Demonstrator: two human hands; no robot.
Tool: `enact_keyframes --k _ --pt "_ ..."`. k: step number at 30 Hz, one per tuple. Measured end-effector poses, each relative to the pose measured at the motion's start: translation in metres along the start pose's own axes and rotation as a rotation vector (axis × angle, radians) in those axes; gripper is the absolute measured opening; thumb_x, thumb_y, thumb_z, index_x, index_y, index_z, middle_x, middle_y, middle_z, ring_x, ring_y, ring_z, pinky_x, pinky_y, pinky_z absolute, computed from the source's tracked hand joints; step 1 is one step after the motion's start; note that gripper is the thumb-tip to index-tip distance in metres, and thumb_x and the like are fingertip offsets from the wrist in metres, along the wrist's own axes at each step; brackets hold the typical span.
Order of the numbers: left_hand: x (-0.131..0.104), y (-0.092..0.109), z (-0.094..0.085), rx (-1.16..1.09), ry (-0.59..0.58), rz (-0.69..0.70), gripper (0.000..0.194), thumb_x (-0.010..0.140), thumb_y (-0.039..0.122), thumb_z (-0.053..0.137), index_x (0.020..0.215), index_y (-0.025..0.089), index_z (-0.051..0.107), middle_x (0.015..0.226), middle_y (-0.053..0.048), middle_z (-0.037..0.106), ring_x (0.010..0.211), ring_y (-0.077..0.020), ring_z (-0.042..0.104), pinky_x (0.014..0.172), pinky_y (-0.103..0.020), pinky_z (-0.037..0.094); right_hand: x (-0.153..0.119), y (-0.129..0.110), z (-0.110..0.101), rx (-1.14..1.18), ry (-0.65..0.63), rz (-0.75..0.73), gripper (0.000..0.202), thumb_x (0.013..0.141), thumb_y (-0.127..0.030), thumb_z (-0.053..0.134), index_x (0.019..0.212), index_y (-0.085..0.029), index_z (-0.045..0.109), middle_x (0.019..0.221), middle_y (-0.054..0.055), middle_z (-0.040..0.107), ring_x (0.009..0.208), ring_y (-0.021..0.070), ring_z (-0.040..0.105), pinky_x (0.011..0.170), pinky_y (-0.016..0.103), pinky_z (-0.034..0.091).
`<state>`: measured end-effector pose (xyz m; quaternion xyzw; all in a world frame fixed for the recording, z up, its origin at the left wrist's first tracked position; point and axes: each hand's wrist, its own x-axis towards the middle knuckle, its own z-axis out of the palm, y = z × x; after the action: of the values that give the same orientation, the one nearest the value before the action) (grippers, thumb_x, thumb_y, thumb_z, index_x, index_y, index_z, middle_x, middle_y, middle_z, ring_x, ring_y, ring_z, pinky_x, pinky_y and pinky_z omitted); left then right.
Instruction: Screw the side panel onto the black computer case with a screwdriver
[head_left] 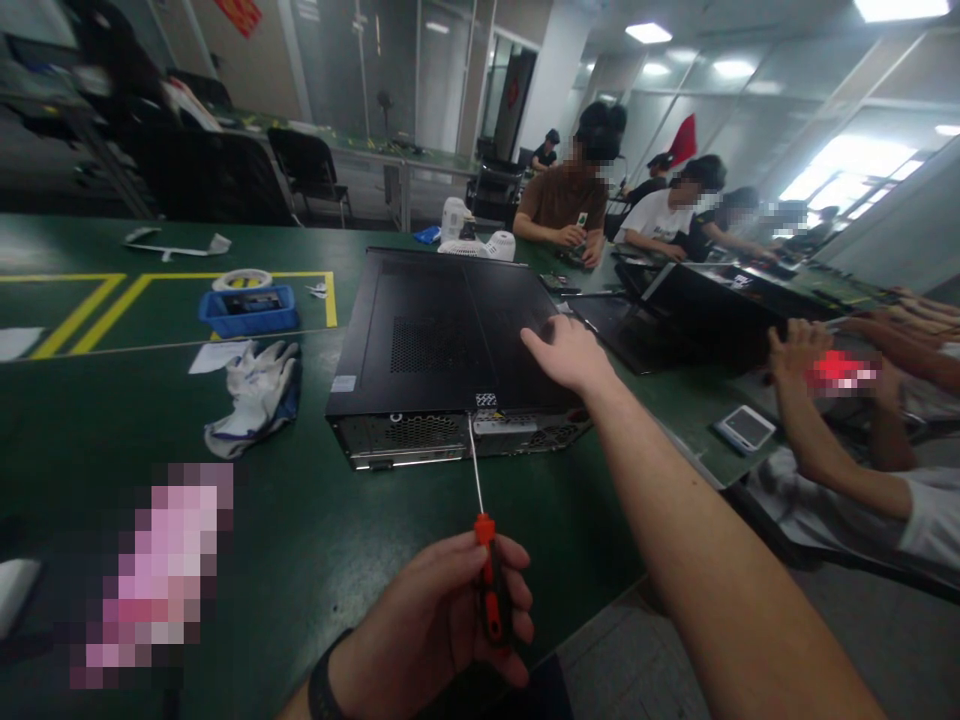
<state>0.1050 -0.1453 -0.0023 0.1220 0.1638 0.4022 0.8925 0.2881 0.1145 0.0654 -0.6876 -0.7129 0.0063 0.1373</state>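
Note:
A black computer case (442, 320) lies on its side on the green table, its rear panel with vents and ports facing me. My left hand (442, 610), with a dark band at the wrist, is closed around the red and black handle of a screwdriver (487, 570). The thin shaft points away from me, and its tip meets the upper edge of the rear panel near the middle. I cannot make out the screw there. My right hand (574, 355) lies on the right part of the case's top with its thumb spread; some of its fingertips are hard to see.
Left of the case are work gloves (255, 395), a blue bin (247, 310) and a roll of tape (241, 281). A dark panel (622, 330) lies to the right, near a small white device (745, 428). Several people sit along the table; one person's hands (802, 360) are close on the right.

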Motion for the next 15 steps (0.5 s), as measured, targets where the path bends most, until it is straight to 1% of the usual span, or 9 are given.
enact_keyframes --k 2,5,8,10,13,15 --pt "-0.0001 -0.0002 -0.0001 0.003 -0.016 0.002 0.021 0.097 0.027 0.054 0.104 0.011 0.065 0.090 -0.009 0.069 0.076 -0.0162 0.071 0.064 -0.031 0.062 0.0000 0.0000 0.0000 0.002 -0.006 0.004 0.080 0.087 -0.075 0.039 0.139 -0.015 0.051 0.139 0.021 0.052 0.125 0.0394 0.051 0.102 0.054 0.043" --pt "0.0011 -0.0027 -0.0008 0.038 0.002 0.011 0.013 0.095 0.028 0.059 0.098 0.015 0.061 0.088 -0.006 0.069 0.075 -0.0151 0.071 0.061 -0.028 0.061 -0.0002 -0.0003 -0.0004 0.000 -0.010 0.007 0.080 0.087 -0.075 0.039 0.139 -0.015 0.051 0.139 0.021 0.052 0.125 0.0397 0.052 0.102 0.054 0.043" --pt "0.0030 -0.0064 -0.0022 0.072 0.029 0.001 0.017 0.093 0.034 0.061 0.097 0.018 0.056 0.084 -0.003 0.069 0.073 -0.0154 0.071 0.056 -0.024 0.059 -0.0009 -0.0011 -0.0011 -0.005 -0.005 -0.001 0.079 0.088 -0.075 0.039 0.137 -0.015 0.052 0.138 0.021 0.053 0.123 0.0399 0.053 0.102 0.054 0.043" --pt "0.0039 -0.0084 -0.0035 0.082 0.026 -0.006 0.020 0.094 0.038 0.060 0.097 0.020 0.053 0.085 -0.003 0.070 0.074 -0.0164 0.072 0.054 -0.023 0.057 -0.0014 -0.0015 -0.0014 -0.009 -0.002 -0.006 0.078 0.088 -0.073 0.040 0.137 -0.014 0.052 0.137 0.021 0.053 0.123 0.0397 0.053 0.102 0.054 0.043" --pt "0.0040 -0.0086 -0.0049 0.085 0.018 0.010 0.019 0.096 0.038 0.055 0.102 0.020 0.055 0.086 -0.004 0.070 0.073 -0.0171 0.072 0.053 -0.023 0.056 -0.0016 -0.0013 -0.0011 -0.012 0.003 -0.013 0.078 0.088 -0.073 0.039 0.137 -0.014 0.052 0.137 0.021 0.054 0.122 0.0390 0.054 0.102 0.053 0.043" --pt "0.0031 -0.0068 -0.0047 0.075 0.020 0.010 0.023 0.098 0.037 0.050 0.108 0.017 0.058 0.087 -0.007 0.070 0.074 -0.0174 0.072 0.055 -0.025 0.058 -0.0012 -0.0008 -0.0005 -0.011 0.006 -0.016 0.078 0.088 -0.075 0.039 0.137 -0.015 0.052 0.138 0.020 0.054 0.122 0.0387 0.054 0.102 0.054 0.043"
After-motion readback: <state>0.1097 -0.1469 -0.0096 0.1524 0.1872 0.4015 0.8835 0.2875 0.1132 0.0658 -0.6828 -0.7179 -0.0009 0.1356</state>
